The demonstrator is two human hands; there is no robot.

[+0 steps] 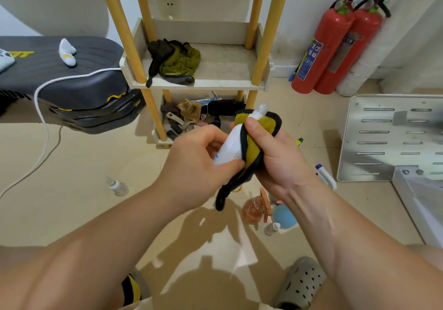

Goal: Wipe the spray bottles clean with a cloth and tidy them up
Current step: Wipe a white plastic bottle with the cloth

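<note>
Head view: wiping step under way. Left hand (191,166) grips white spray bottle (230,145) held above the floor; right hand (275,158) clamps cloth (254,146) around it. Next, probably: rotate bottle, then shelve it.

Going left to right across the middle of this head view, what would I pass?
First a small clear bottle → white bottle, half wrapped in the cloth → round blue container → white spray bottle with a blue tip → perforated metal panel.

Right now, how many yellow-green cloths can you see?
2. One cloth is in the right hand, wrapped round the white spray bottle; the other cloth is heaped on the rack's upper shelf. That heap may hide more.
</note>
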